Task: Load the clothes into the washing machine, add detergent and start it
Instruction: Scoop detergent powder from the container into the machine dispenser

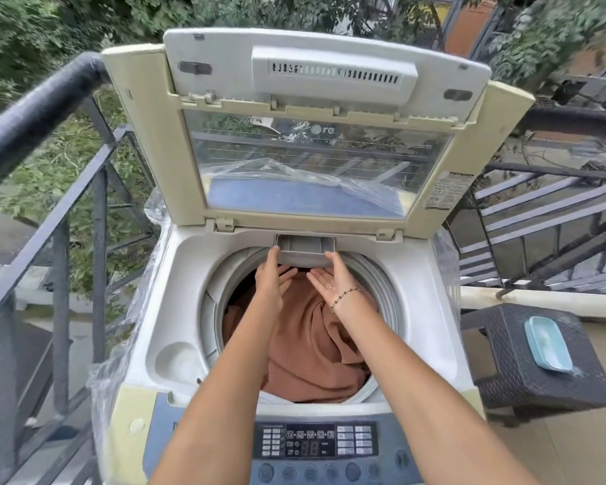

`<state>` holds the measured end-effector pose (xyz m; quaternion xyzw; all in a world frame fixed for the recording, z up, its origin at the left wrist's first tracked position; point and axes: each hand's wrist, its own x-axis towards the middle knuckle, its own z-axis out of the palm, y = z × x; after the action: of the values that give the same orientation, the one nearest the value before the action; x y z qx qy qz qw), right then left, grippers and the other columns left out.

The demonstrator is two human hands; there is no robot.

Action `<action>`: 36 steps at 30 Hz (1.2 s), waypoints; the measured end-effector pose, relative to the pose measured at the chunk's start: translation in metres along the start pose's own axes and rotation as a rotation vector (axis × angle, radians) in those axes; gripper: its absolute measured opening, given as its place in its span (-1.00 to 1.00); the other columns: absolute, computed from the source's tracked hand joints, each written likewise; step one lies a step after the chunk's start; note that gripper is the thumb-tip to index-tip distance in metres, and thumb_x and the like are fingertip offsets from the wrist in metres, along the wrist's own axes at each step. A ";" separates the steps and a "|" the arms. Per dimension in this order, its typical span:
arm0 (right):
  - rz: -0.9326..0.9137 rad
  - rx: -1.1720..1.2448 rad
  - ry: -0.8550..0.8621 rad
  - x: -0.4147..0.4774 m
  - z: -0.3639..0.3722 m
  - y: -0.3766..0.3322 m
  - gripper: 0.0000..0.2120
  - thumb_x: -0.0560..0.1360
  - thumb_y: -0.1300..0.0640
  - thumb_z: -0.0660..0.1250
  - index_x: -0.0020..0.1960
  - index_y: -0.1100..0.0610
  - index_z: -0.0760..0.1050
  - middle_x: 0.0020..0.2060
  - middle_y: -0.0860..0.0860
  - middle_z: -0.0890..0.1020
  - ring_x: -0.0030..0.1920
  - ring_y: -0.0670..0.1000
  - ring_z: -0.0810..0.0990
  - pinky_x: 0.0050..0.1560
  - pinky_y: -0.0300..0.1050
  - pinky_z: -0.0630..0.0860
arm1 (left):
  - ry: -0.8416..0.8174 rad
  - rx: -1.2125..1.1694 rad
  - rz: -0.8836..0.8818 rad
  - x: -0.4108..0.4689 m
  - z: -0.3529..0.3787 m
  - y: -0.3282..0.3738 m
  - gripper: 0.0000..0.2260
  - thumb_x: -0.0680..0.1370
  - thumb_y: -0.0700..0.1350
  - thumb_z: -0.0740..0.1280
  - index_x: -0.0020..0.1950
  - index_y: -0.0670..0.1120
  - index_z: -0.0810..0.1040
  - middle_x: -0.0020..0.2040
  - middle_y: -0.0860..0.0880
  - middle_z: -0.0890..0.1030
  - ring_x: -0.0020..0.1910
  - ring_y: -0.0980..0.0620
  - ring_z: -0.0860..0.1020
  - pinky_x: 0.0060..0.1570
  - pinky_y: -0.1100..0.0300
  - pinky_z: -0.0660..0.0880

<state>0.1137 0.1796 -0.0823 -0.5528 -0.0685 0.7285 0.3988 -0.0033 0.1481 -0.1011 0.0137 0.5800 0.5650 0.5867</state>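
1. My L hand (pixel 272 285): thumb tip up against the front-left corner of the detergent drawer (pixel 305 248). The fingers (pixel 287 274) lie loosely spread just below the drawer and clamp nothing.
2. My R hand (pixel 329 278): palm up, fingers straight and apart, thumb touching the drawer's front-right edge. No grasp here either. A bead bracelet (pixel 345 297) sits on the wrist.
3. Detergent drawer: grey, pulled partway out of the back wall of the washing machine (pixel 431 309), so it overhangs the drum rim (pixel 382 285). Can't tell what's in it.
4. Clothes (pixel 308 344): rust-brown fabric, bunched inside the drum, below the drawer and nearer to me.
5. Lid (pixel 189 152): raised, standing just behind the drawer. It has a cream frame w/ a clear window, and loose plastic film shows through the window.
6. Round recess (pixel 177 360): in the machine's top deck, front-left of the drawer.
7. Control panel (pixel 315 439): well apart from the drawer, at the edge nearest me. It has a dark display w/ a row of round buttons below it.
8. Plastic wrap (pixel 144 292): clings to the machine's side, left of the drawer.
9. Railing (pixel 32 113): dark metal, farther left of the drawer, w/ foliage beyond it.
10. Stool (pixel 525 362): dark woven-look, well to the right of the drawer, beside the machine. A pale blue dish (pixel 548 344) rests on top of it.
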 end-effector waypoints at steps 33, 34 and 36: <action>-0.159 -0.229 -0.076 -0.027 -0.054 -0.067 -0.91 0.57 0.23 0.21 -0.06 0.25 0.43 -0.14 0.14 0.56 -0.14 0.11 0.57 0.12 -0.05 0.54 | -0.072 0.182 -0.099 -0.061 0.066 -0.047 -0.55 0.62 0.12 0.14 0.29 -0.23 0.39 -0.04 -0.14 0.60 -0.20 -0.04 0.59 -0.22 0.15 0.52; -0.199 -0.238 -0.088 -0.029 -0.062 -0.081 -0.92 0.56 0.24 0.23 -0.02 0.26 0.44 -0.18 0.13 0.58 -0.19 0.07 0.58 -0.01 -0.11 0.58 | -0.070 0.192 -0.074 -0.068 0.083 -0.053 -0.62 0.63 0.08 0.13 0.20 -0.22 0.44 -0.14 -0.11 0.59 -0.29 0.00 0.57 -0.29 0.20 0.50; -0.264 -0.245 -0.098 -0.033 -0.082 -0.114 -0.94 0.55 0.26 0.24 -0.06 0.24 0.48 -0.24 0.11 0.58 -0.28 0.01 0.58 -0.22 -0.23 0.58 | -0.085 0.176 -0.036 -0.080 0.123 -0.065 -0.72 0.63 0.01 0.15 -0.04 -0.18 0.49 -0.34 -0.05 0.54 -0.53 0.12 0.50 -0.51 0.31 0.43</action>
<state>0.2444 0.2063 -0.0272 -0.5473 -0.2482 0.6820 0.4168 0.1494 0.1490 -0.0507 0.0785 0.6022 0.5000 0.6174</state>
